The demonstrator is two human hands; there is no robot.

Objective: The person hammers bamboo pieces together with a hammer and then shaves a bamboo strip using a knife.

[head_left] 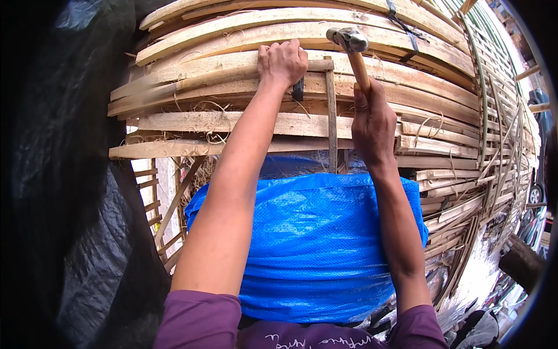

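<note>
My right hand (375,125) is wrapped round the wooden handle of a hammer (360,70). The hammer's metal head points up, in front of the stacked wood. My left hand (282,63) is closed round a long wooden stick (218,77) that lies crosswise over the planks. The stick's left end is blurred, so I cannot tell whether it is a tool's handle. Its right end meets the top of a thin upright wooden strip (332,116). Just below my left hand, a dark strap (298,90) shows against the wood.
Long rough planks (232,123) are stacked ahead, with loose fibres on them. A blue tarp (319,232) bulges between my forearms. Black sheeting (93,244) hangs at the left. Bamboo strips (494,116) and a dark log end (522,263) are at the right.
</note>
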